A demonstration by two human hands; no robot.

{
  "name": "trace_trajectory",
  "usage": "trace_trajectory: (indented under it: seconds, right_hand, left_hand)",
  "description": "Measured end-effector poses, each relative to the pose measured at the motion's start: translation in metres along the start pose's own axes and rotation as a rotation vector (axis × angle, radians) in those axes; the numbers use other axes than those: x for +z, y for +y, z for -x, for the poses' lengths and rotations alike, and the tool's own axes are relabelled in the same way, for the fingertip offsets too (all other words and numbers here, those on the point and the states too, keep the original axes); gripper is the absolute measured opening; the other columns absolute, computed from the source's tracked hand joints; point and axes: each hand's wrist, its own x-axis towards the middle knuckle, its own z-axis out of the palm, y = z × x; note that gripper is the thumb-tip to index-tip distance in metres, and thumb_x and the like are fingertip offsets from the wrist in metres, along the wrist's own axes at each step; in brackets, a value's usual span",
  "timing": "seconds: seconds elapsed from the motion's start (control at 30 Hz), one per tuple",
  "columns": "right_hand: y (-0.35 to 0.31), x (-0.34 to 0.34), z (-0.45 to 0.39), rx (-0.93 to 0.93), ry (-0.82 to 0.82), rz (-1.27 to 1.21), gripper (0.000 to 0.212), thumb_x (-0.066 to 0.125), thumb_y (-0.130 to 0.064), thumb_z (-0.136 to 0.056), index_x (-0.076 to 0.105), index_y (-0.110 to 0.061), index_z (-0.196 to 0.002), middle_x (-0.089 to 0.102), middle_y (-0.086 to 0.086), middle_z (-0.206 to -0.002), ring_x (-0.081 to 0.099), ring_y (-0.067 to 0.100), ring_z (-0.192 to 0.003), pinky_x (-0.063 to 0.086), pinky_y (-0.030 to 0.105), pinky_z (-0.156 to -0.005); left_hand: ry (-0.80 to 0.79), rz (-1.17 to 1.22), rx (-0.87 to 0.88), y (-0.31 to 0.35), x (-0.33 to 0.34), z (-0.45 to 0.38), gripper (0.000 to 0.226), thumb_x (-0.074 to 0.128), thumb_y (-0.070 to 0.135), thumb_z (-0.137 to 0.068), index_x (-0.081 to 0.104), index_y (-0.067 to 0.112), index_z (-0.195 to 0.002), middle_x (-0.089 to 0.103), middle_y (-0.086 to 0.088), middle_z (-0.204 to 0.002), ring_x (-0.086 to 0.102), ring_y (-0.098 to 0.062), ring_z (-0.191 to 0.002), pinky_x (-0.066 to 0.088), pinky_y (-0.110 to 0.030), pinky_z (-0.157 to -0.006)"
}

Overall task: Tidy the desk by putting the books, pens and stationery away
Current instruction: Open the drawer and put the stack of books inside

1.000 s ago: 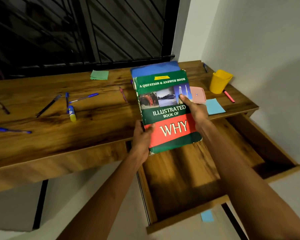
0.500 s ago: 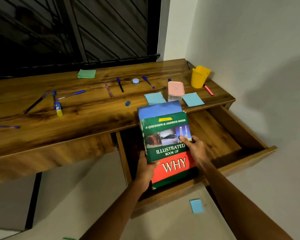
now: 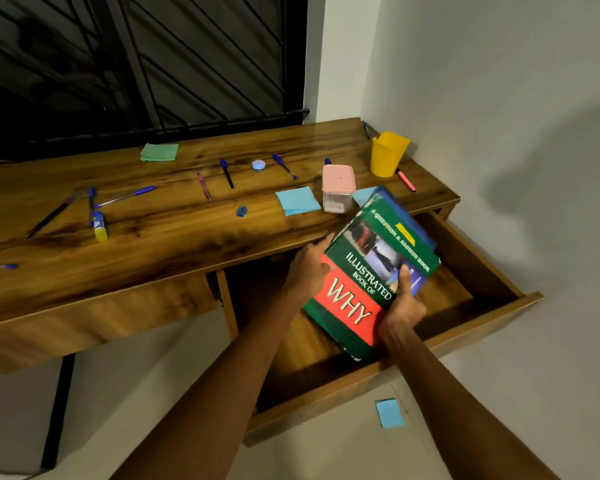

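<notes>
Head view: the books (image 3: 371,275) — a green-and-red one with a blue one beneath it — now sit turned clockwise, top edge toward one o'clock. Half a second ago they were square to the drawer (image 3: 482,271) with the title upright. They hang tilted over the drawer's middle, near corner low by the front panel at six o'clock, far corner above the desk (image 3: 153,233) edge. Whether they touch the drawer floor I cannot tell.

The left hand (image 3: 309,268) holds the stack's left edge at nine o'clock, fingers curled under and out of sight. The right hand (image 3: 400,306) clasps the lower right edge at four o'clock, thumb flat on the cover. Both hands have kept their hold through the turn.

The turn looks meant to lay the books lengthwise along the drawer — a judgement only. That would put this step near its end, with lowering and letting go to come.

Much remains on the desk: pens (image 3: 226,173) scattered from nine to twelve o'clock of the books, a glue stick (image 3: 99,225) far left, blue notes (image 3: 298,200), a green pad (image 3: 159,152), a pink-lidded box (image 3: 338,188) just beyond the books at eleven o'clock, a yellow cup (image 3: 387,154) at twelve. One blue note (image 3: 389,413) lies on the floor at six o'clock.
</notes>
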Motion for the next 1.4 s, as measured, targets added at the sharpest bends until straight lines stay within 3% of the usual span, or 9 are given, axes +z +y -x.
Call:
trace_trajectory:
  seconds: [0.13, 0.27, 0.43, 0.6, 0.7, 0.83, 1.03, 1.3, 1.4]
  right_hand:
    - [-0.001, -0.004, 0.000, 0.115, 0.230, 0.133, 0.063, 0.069, -0.053, -0.078, 0.060, 0.003, -0.105, 0.061, 0.014, -0.098, 0.061, 0.031, -0.086, 0.044, 0.033, -0.071]
    - [0.011, -0.014, -0.021, 0.120, 0.190, 0.353, 0.069, 0.065, -0.051, -0.082, 0.054, 0.009, -0.114, 0.062, 0.024, -0.116, 0.062, 0.038, -0.102, 0.049, 0.039, -0.080]
    - [0.032, 0.004, -0.033, 0.016, 0.004, 0.643, 0.068, 0.068, -0.058, -0.076, 0.058, 0.005, -0.101, 0.067, 0.018, -0.098, 0.066, 0.034, -0.088, 0.056, 0.044, -0.077]
    - [0.039, 0.049, -0.029, -0.124, -0.322, 0.899, 0.059, 0.068, -0.060, -0.075, 0.066, -0.002, -0.082, 0.067, 0.014, -0.080, 0.062, 0.027, -0.071, 0.046, 0.030, -0.067]
    - [0.051, 0.063, -0.018, -0.123, -0.543, 1.012, 0.048, 0.071, -0.050, -0.078, 0.071, -0.002, -0.083, 0.070, 0.011, -0.076, 0.062, 0.022, -0.064, 0.043, 0.024, -0.056]
    - [0.101, 0.054, -0.039, -0.113, -0.653, 1.120, 0.053, 0.070, -0.055, -0.074, 0.071, -0.005, -0.092, 0.073, 0.015, -0.090, 0.069, 0.029, -0.086, 0.055, 0.042, -0.085]
    - [0.087, 0.047, 0.002, -0.202, -0.648, 1.474, 0.052, 0.041, -0.048, -0.097, 0.063, -0.002, -0.107, 0.065, 0.018, -0.106, 0.060, 0.029, -0.089, 0.039, 0.026, -0.073]
    - [0.089, 0.039, 0.005, -0.408, -0.615, 2.011, 0.055, 0.049, -0.050, -0.091, 0.047, -0.013, -0.132, 0.052, 0.011, -0.131, 0.052, 0.028, -0.120, 0.045, 0.038, -0.096]
    - [0.070, 0.035, 0.008, -0.336, -0.747, 1.934, 0.058, 0.050, -0.050, -0.092, 0.041, -0.013, -0.136, 0.045, 0.009, -0.141, 0.045, 0.030, -0.129, 0.040, 0.037, -0.104]
  left_hand:
    - [-0.124, -0.302, -0.127, -0.004, 0.010, -0.026, 0.048, 0.064, 0.011, -0.085, 0.051, 0.011, -0.131, 0.058, -0.014, -0.129, 0.053, -0.032, -0.121, 0.043, -0.045, -0.102]
    - [-0.225, -0.247, -0.277, -0.019, 0.022, -0.012, 0.040, 0.062, 0.008, -0.088, 0.054, 0.002, -0.126, 0.059, -0.016, -0.128, 0.056, -0.030, -0.119, 0.045, -0.036, -0.098]
    - [-0.202, -0.078, -0.538, -0.060, 0.026, 0.007, 0.044, 0.063, 0.007, -0.086, 0.053, 0.000, -0.128, 0.058, -0.018, -0.129, 0.056, -0.030, -0.118, 0.045, -0.037, -0.101]
    - [-0.210, 0.060, -0.778, -0.073, 0.020, 0.027, 0.074, 0.062, 0.028, -0.089, 0.020, 0.003, -0.145, 0.034, -0.016, -0.146, 0.041, -0.031, -0.132, 0.036, -0.038, -0.108]
    - [-0.266, 0.075, -0.897, -0.080, 0.020, 0.040, 0.074, 0.057, 0.040, -0.090, 0.023, 0.008, -0.147, 0.031, -0.016, -0.149, 0.037, -0.033, -0.134, 0.035, -0.041, -0.111]
    - [-0.328, 0.042, -0.928, -0.080, 0.011, 0.059, 0.058, 0.044, 0.038, -0.098, 0.032, 0.004, -0.142, 0.034, -0.019, -0.149, 0.036, -0.035, -0.136, 0.034, -0.042, -0.110]
    - [-0.375, -0.033, -0.922, -0.066, 0.011, 0.068, 0.061, 0.042, 0.041, -0.098, 0.032, -0.001, -0.141, 0.034, -0.021, -0.148, 0.039, -0.036, -0.134, 0.036, -0.042, -0.109]
    - [-0.462, -0.325, -0.731, -0.060, 0.017, 0.085, 0.067, 0.037, 0.056, -0.094, 0.043, 0.006, -0.139, 0.040, -0.017, -0.146, 0.042, -0.033, -0.131, 0.035, -0.038, -0.109]
    - [-0.510, -0.435, -0.578, -0.048, 0.011, 0.091, 0.088, 0.045, 0.073, -0.079, 0.038, 0.011, -0.141, 0.039, -0.012, -0.147, 0.042, -0.033, -0.132, 0.037, -0.043, -0.108]
